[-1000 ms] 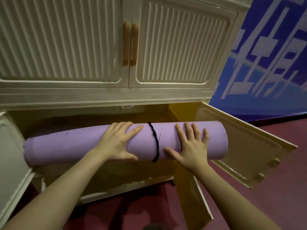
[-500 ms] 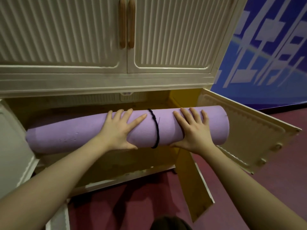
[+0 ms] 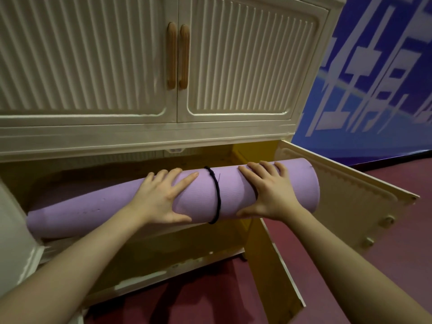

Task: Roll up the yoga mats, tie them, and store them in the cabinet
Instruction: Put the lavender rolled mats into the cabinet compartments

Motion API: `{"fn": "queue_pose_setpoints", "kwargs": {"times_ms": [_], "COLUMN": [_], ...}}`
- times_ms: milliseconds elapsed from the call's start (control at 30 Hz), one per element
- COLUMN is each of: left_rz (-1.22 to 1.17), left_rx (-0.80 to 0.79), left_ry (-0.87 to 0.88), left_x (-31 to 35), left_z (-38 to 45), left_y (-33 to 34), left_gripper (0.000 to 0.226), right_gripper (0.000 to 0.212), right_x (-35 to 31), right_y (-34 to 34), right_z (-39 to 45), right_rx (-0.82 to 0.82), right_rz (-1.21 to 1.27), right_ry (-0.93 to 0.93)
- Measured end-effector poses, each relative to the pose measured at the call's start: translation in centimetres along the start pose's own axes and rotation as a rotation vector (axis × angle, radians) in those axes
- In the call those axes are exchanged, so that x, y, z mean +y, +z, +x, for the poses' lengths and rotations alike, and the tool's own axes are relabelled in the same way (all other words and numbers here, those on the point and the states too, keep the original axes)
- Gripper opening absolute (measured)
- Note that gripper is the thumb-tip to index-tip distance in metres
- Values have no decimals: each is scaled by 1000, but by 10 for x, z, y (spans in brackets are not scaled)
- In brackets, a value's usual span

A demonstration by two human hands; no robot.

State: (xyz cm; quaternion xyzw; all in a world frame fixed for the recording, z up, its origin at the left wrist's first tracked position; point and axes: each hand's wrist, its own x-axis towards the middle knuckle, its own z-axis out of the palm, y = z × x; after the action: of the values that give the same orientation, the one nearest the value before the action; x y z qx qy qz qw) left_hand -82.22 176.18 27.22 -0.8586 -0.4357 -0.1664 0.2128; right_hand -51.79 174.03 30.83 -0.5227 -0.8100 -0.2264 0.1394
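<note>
The rolled purple yoga mat [image 3: 117, 206] lies crosswise in the mouth of the lower compartment of the cream cabinet [image 3: 140, 134], its long axis running left to right, roughly along the compartment's front edge. It is not level with that edge: the left end sits lower and deeper, close to the left front corner beside the open left door [image 3: 14, 230], while the right end rises and sticks out past the right front corner, in front of the swung-out right door [image 3: 350, 197]. A black cord [image 3: 217, 197] rings the roll near its middle, so the tying looks done.

Both hands lie on the near, upper face of the roll, one on each side of the cord. The left hand [image 3: 161, 202] has its fingers [image 3: 173, 176] spread wide and laid over the top, thumb pressed on the near underside. The right hand [image 3: 268, 192] does the same closer to the protruding end, fingers fanned over the crown, thumb tucked below. Neither wraps fully around; they cup and press the roll.

The mat lies directly beyond the fingers, between them and the yellow interior. By my judgement the coming push goes straight away from the person, across the roll's axis, and the right hand has more to do, since its end stands farther out and must clear the right side panel [image 3: 264, 253] before the roll can settle inside.
</note>
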Motion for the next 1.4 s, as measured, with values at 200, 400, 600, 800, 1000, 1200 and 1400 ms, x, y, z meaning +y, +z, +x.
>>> {"fn": "queue_pose_setpoints", "kwargs": {"times_ms": [200,400,600,800,1000,1200,1400], "left_rz": [114,38,19,54,61,74,85], "left_rx": [46,38,-7,14,26,21,38], "left_ry": [51,-45,-71,-114,-148,-160,-70], "left_x": [24,28,10,-6,-11,-10,17], "left_z": [-12,-8,-10,-16,-8,-9,-4], "left_y": [15,16,15,16,23,29,30], "left_gripper": [109,116,112,109,108,113,121], "right_gripper": [109,96,103,109,103,86,77], "right_x": [-1,-15,-35,-34,-27,-36,-30], "right_y": [-1,8,20,42,53,68,71], "right_z": [3,-22,-12,20,30,14,5], "right_rx": [-13,58,31,-15,16,185,185], "right_rz": [-28,-100,-137,-11,-78,-92,214], "right_ry": [-25,61,102,70,33,51,110]}}
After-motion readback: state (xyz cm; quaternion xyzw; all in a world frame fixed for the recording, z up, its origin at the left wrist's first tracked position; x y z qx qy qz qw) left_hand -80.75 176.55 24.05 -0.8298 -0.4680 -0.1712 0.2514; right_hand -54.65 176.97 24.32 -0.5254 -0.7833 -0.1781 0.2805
